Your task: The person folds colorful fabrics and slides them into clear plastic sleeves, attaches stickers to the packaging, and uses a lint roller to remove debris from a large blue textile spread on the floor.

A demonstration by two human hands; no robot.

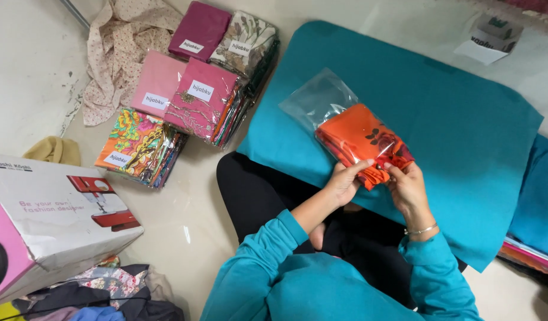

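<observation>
Pale floor tiles (190, 232) carry a teal cloth (464, 137) at frame centre, where the left hand (343, 183) and right hand (407, 185) pinch the orange folded fabric (360, 138) half inside a clear bag (321, 98). Thin plastic could tear if forced. Packaged scarves (196, 101) lie upper left, well apart.

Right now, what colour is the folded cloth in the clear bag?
Orange cloth with a dark floral print, head view.

Soft, even indoor light; a sharp picture throughout.

The pale floor (190, 226) shows a faint sheen. The clear plastic bag (321, 98) catches mild glare. Shadows under the stacked cloth packets (196, 89) are weak, and straight edges bend slightly near the corners.
</observation>
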